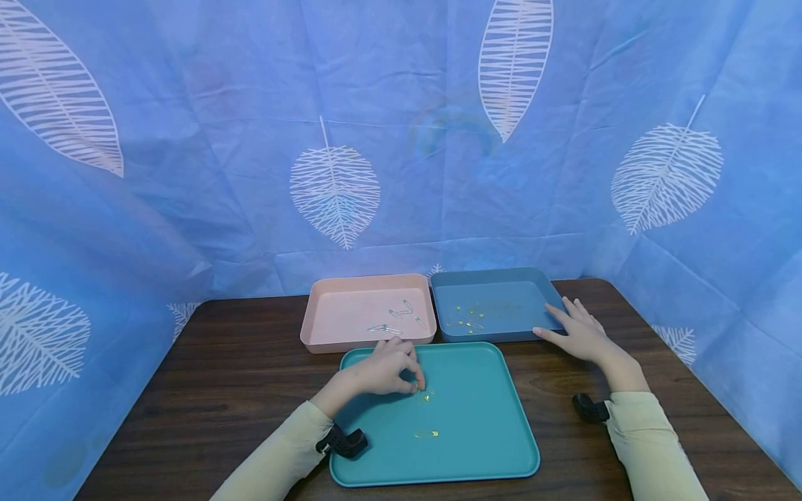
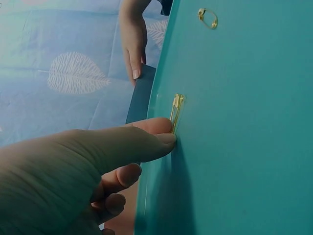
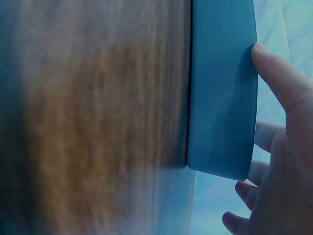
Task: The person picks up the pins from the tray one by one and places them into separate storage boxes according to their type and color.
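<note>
My left hand (image 1: 388, 370) is over the upper left part of a teal tray (image 1: 479, 410). Its thumb and index finger pinch a gold safety pin (image 2: 177, 105), whose head points away from the fingertips, close to the tray's surface. Another gold safety pin (image 1: 426, 434) lies on the teal tray nearer the front. My right hand (image 1: 579, 332) touches the right front corner of a blue tray (image 1: 523, 303), fingers spread. In the right wrist view the thumb rests on that tray's rim (image 3: 255, 93); the fingers lie by its end.
A pink tray (image 1: 341, 306) with several silver safety pins (image 1: 407, 311) stands at the back left. Several small gold safety pins (image 1: 466, 324) lie in the left part of the blue tray. Dark wooden table (image 1: 250, 390) surrounds the trays; a blue leaf-print cloth (image 1: 407, 195) hangs behind.
</note>
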`<state>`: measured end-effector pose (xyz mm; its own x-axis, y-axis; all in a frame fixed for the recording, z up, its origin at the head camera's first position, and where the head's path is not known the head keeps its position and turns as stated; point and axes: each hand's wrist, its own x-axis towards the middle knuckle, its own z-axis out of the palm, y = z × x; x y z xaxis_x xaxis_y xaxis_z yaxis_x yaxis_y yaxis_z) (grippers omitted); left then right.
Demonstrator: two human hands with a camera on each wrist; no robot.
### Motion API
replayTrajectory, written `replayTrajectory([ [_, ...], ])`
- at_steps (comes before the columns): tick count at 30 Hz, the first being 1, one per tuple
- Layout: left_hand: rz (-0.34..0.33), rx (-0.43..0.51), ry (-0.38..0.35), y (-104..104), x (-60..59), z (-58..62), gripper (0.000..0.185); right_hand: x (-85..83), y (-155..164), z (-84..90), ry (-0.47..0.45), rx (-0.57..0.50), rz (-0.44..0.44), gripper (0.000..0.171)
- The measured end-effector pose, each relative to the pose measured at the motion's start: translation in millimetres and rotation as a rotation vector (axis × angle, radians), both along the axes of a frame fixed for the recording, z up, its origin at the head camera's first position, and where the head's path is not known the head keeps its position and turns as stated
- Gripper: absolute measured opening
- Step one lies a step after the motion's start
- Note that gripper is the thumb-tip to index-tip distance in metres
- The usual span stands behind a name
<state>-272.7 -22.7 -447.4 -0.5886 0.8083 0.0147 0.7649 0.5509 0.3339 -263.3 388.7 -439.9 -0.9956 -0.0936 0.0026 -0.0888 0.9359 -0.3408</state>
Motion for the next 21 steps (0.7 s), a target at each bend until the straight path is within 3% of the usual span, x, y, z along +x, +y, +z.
replayTrajectory([
  [21, 0.015, -0.061, -0.031, -0.7, 2.9, 2.4, 0.012, 1.3, -0.6, 0.7, -0.013, 0.0, -0.002, 0.087],
])
